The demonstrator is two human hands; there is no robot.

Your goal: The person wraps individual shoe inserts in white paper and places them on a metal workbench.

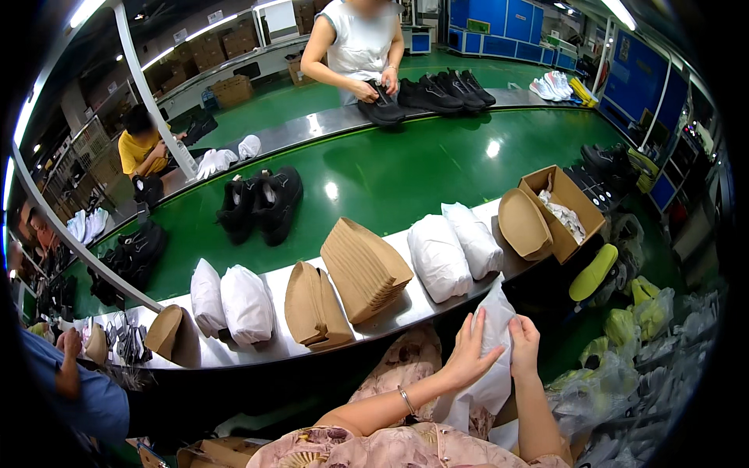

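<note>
Can't tell if held white paper (pixel 498 318) has anything in it. Co-worker (pixel 360 48) opp.: face blurred, legs hidden behind bench (pixel 300 130). Blue-sleeved person (pixel 92 396), lower L, partly cut off by dark rim.

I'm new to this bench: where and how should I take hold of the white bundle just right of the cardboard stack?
Probably across the middle of the white bundle, coming from above and slightly from the left. It is long and rounded; the neighbouring bundle crowds its right flank, while a gap parts its left from the cardboard stack.
</note>
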